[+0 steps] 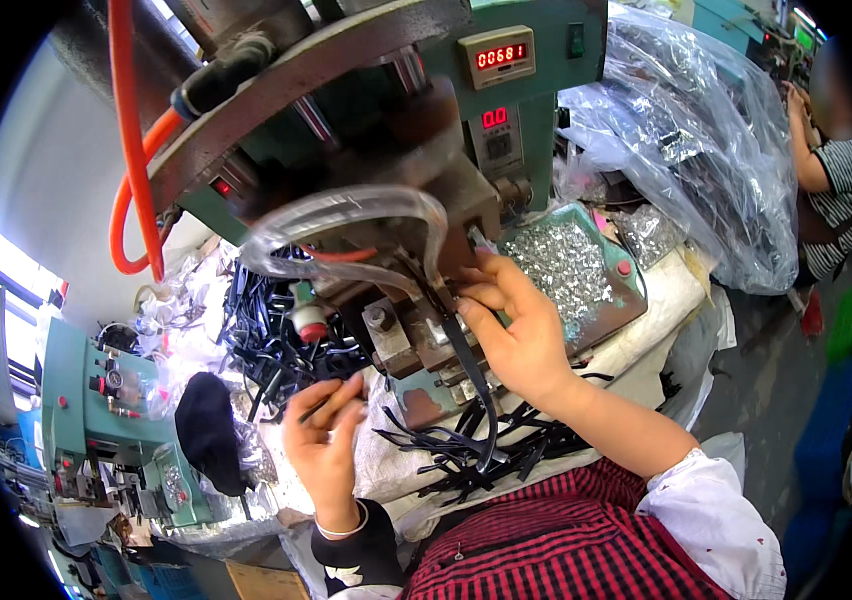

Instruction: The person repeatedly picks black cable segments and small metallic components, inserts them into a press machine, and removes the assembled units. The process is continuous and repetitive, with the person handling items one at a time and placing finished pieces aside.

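My right hand (516, 335) pinches a long black strap (474, 385) at the die of a green press machine (386, 150); the strap hangs down from my fingers toward my lap. A clear curved guard (346, 215) arches just above it. My left hand (324, 435) is lower left, fingers closed on another thin black strap (318, 405). More black straps (466, 445) lie in a loose heap in front of me, below the press. A green tray of small silver metal pieces (566, 265) sits right behind my right hand.
A pile of black straps (266, 335) lies left of the press. Orange hoses (131, 150) loop at upper left. A big clear plastic bag (686, 140) of parts fills the upper right, with another person (836, 170) beyond it. A second green machine (96, 400) stands at left.
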The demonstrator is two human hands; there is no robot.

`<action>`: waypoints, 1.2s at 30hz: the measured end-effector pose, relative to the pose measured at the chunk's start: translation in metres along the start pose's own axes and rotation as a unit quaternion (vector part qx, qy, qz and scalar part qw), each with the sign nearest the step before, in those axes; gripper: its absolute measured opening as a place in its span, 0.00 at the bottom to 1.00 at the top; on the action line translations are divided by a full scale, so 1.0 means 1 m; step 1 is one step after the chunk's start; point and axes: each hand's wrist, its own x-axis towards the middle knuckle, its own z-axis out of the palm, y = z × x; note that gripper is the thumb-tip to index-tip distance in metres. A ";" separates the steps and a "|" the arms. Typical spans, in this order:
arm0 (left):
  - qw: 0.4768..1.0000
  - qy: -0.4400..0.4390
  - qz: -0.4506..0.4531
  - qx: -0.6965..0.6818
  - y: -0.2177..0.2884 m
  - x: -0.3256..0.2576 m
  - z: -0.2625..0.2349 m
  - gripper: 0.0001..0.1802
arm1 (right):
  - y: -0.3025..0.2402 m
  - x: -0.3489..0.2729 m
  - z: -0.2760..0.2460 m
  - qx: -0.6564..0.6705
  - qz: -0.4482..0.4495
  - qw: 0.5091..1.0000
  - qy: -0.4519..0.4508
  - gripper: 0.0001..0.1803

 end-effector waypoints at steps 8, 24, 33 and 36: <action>0.962 -0.010 0.268 0.052 0.080 0.057 0.039 0.04 | -0.026 0.001 0.009 0.035 0.053 0.998 -0.012 0.26; 0.775 -0.166 0.565 0.229 0.014 0.019 0.085 0.15 | 0.068 -0.007 -0.124 -0.545 -0.079 0.831 0.073 0.12; 0.776 -0.154 0.568 0.227 0.011 0.021 0.081 0.15 | 0.069 0.015 -0.113 -0.432 -0.107 0.890 0.102 0.04; 0.773 -0.152 0.577 0.216 0.006 0.023 0.081 0.14 | 0.077 0.015 -0.120 -0.455 -0.143 0.875 0.090 0.05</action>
